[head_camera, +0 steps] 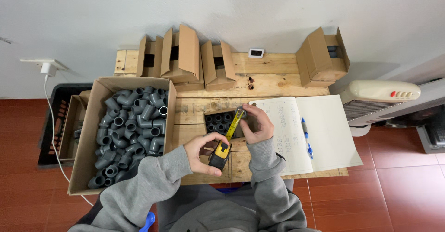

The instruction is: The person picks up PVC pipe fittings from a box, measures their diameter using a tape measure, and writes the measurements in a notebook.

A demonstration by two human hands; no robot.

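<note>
yellow tape measure (220, 152) sits gripped in the left hand (200, 152). right hand (257, 126) pinches its thin, springy blade (235, 123); best held by the tip.

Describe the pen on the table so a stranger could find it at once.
Start at the wooden table against the white wall and find the open notebook at its right end. The blue pen lies lengthwise along the fold between the two pages, just right of the person's right hand. It is the only slim blue thing among cardboard boxes and grey fittings.
</note>
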